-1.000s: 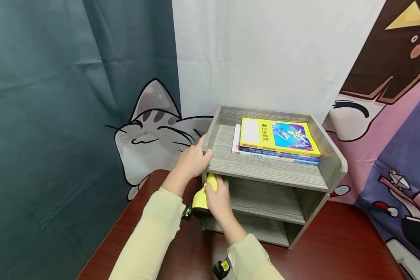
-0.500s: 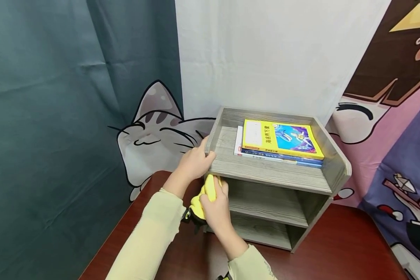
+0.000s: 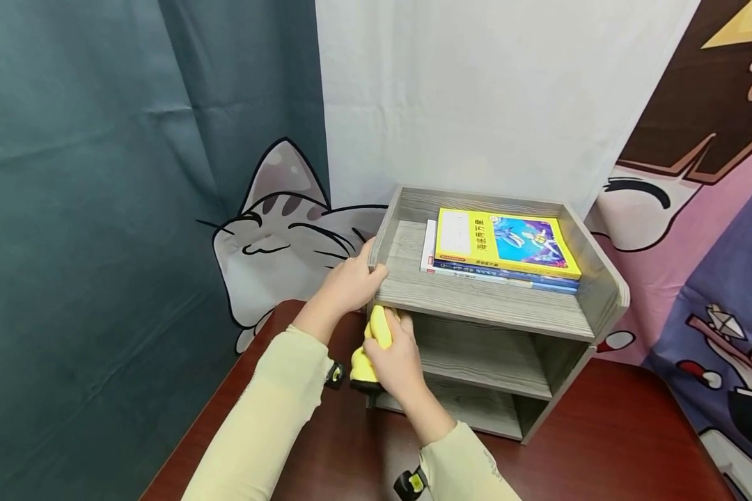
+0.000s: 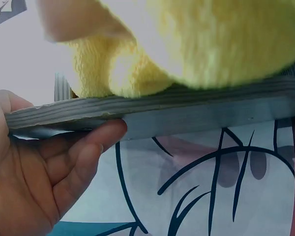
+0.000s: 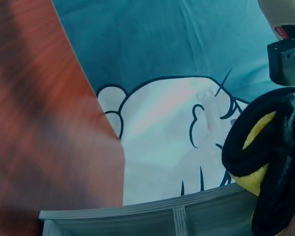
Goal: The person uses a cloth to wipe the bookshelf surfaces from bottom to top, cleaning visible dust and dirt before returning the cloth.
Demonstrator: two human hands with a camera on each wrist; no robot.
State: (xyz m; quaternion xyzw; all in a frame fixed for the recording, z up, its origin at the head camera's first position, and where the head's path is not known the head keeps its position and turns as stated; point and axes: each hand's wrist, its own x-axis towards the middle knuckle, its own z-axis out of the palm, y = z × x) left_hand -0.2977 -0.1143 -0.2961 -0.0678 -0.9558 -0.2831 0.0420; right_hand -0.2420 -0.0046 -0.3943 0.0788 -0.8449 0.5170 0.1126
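Note:
A small grey wood-grain shelf unit point(image 3: 464, 303) stands on the table. My left hand point(image 3: 349, 282) grips its upper left side panel, with the thumb on one face and the fingers on the other, as the left wrist view also shows. Just below, my right hand point(image 3: 398, 353) holds a folded yellow fuzzy cloth point(image 3: 365, 363) with black edging at the panel's front edge, under the top shelf board. The cloth's yellow pile point(image 4: 221, 44) lies close over the panel in the left wrist view. Its black edging point(image 5: 280, 162) hangs free in the right wrist view.
Several stacked books point(image 3: 507, 243), a yellow one on top, lie on the top shelf. Two lower shelves are below. The reddish-brown table point(image 3: 326, 445) has its left edge near my left arm. Cartoon-printed curtains point(image 3: 269, 257) hang behind.
My right hand has shifted the cloth slightly down and left, then back up and right along the panel. My left hand has kept its hold on the shelf unit.

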